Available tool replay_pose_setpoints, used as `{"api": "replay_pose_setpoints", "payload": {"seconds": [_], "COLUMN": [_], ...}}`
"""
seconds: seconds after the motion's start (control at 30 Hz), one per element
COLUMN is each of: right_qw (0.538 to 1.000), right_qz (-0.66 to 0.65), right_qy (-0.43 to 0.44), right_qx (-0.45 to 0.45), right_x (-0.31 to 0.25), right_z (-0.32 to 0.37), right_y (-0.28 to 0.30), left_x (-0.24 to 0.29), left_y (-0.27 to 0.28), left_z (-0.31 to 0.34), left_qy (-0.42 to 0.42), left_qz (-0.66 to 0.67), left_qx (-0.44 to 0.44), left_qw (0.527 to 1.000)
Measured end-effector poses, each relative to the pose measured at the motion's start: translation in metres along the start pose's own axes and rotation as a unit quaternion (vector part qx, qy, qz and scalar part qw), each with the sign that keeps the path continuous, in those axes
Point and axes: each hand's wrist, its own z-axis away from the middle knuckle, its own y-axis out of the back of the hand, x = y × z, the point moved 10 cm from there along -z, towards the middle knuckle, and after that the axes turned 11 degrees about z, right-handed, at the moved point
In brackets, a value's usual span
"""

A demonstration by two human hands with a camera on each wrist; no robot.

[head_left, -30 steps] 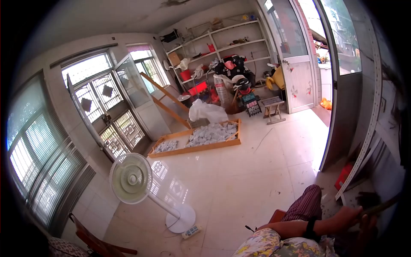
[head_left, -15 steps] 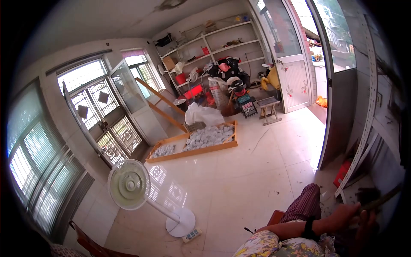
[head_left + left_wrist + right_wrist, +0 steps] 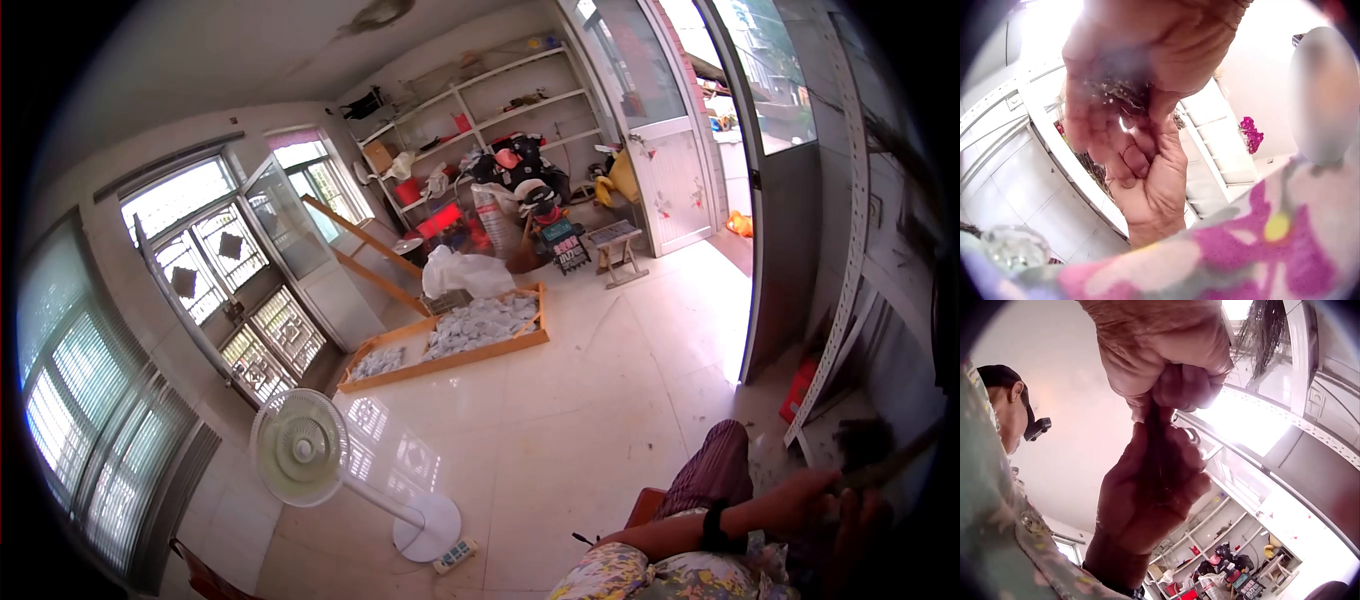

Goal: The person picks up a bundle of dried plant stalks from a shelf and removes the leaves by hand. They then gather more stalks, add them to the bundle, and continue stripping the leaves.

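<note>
Both hands are lower right in the head view, working close together on one thing: a dark, narrow bundle of thin dry stems point(image 3: 1121, 95). It runs from between the hands toward the right edge there; its far end is lost in shadow.

Left hand point(image 3: 800, 503), black band point(image 3: 714, 527) on its wrist: fingers curled round the bundle. Right hand point(image 3: 862, 525): fingers also curled in on it, just beside the left — exact finger placement too dark to tell. The left wrist view has the stems upper centre, between the hands.

Nearby, right side of the head view: dark bristly clump point(image 3: 862, 440) just above the hands, white perforated metal upright point(image 3: 850, 290) higher up, red object point(image 3: 799, 388) by its foot. Purple striped trouser leg point(image 3: 712, 470) and floral-print cloth point(image 3: 650, 572) along the bottom.

Further off: white pedestal fan point(image 3: 302, 448) lower left, white power strip point(image 3: 456, 556) by its base, shallow orange-brown wooden frame point(image 3: 450, 362) mid-frame on the floor — grey pieces point(image 3: 480, 328) heaped inside.
</note>
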Motion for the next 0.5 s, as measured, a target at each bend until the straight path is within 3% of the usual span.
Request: {"api": "replay_pose_setpoints", "payload": {"seconds": [0.07,0.2,0.3,0.43,0.5], "right_qw": [0.998,0.997,0.995,0.993,0.989], "right_qz": [0.058,0.027,-0.060,-0.077,-0.104], "right_qy": [-0.003,-0.069,-0.068,-0.086,-0.104], "right_qx": [0.023,0.021,0.036,0.018,-0.022], "right_x": [0.002,-0.007,-0.011,-0.030,-0.038], "right_z": [0.008,0.004,0.002,-0.004,-0.009], "right_y": [0.002,0.010,0.013,0.024,0.027], "left_x": [0.003,0.005,0.003,-0.017,-0.027], "left_y": [-0.002,0.001,0.000,0.001,0.002], "left_z": [0.003,-0.005,-0.006,-0.006,-0.002], "left_qy": [0.079,0.080,0.063,0.114,0.105], "left_qz": [0.122,-0.002,-0.036,-0.046,-0.055], "left_qx": [0.004,-0.022,0.001,0.016,0.034], "left_qw": [0.989,0.997,0.997,0.992,0.992]}}
